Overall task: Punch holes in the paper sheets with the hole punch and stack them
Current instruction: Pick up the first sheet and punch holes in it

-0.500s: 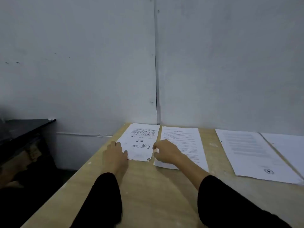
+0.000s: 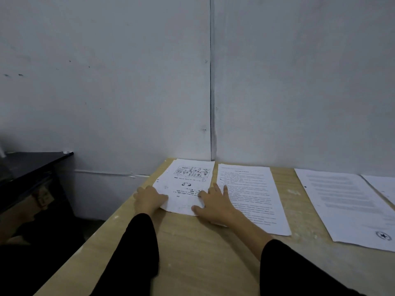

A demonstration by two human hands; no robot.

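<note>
A sheet with a printed picture (image 2: 188, 180) lies at the far left corner of the wooden table (image 2: 192, 253). My left hand (image 2: 148, 198) rests flat on its left near edge. My right hand (image 2: 215, 202) lies flat with fingers spread over its right near corner and the edge of the text sheet (image 2: 254, 195) beside it. Neither hand grips anything. To the right lie a stamped sheet (image 2: 346, 206) and part of another sheet (image 2: 382, 186). No hole punch is in view.
A grey wall (image 2: 299, 82) runs right behind the sheets. The table's left edge drops off beside my left hand. A dark shelf or bench (image 2: 32, 163) stands lower at the far left.
My right hand has opened from a loose fist and spread flat on the picture sheet's corner. The left hand has shifted slightly onto the sheet's edge.
</note>
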